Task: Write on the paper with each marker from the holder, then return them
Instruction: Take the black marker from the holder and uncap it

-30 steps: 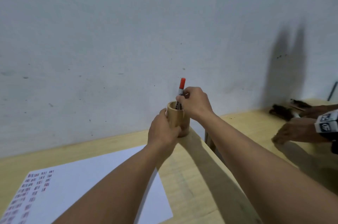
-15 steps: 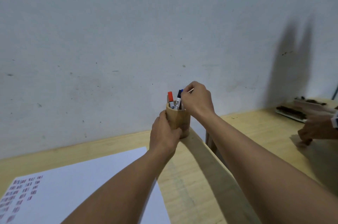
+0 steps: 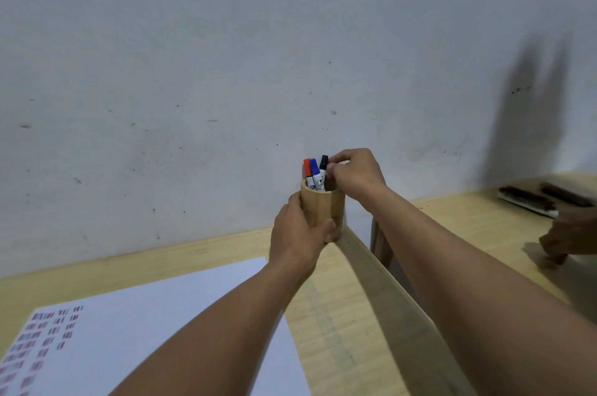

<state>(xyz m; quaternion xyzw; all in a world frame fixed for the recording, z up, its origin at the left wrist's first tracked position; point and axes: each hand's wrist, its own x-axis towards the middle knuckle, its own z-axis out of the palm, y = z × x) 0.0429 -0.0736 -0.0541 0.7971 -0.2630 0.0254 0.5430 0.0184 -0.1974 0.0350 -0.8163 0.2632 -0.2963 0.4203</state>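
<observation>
Wooden table (image 3: 355,315): pale tabletop filling the near half of the view, set against a grey wall.
Paper (image 3: 155,324): white sheet lying flat at near left; rows of small red and dark marks fill its left part.
Left hand (image 3: 298,240): wrapped around the near side of the holder, thumb across its front, steadying it.
Right hand (image 3: 357,174): above the holder's right rim, fingertips pinched narrowly at the black marker's cap.
Holder (image 3: 321,206): round wooden cup standing upright at the table's far edge, just right of the paper.
Red marker (image 3: 307,169): leftmost in the holder, cap up.
Blue marker (image 3: 314,171): touching the red one, cap up.
Black marker (image 3: 323,164): rightmost, cap up, at the right fingertips.
Step in hand: judged to be either drawing out or seating the black marker; which one cannot be told.
Next move: if drawing it out, lift straight up while the left hand keeps the holder from tipping, then carry it to the paper.
</observation>
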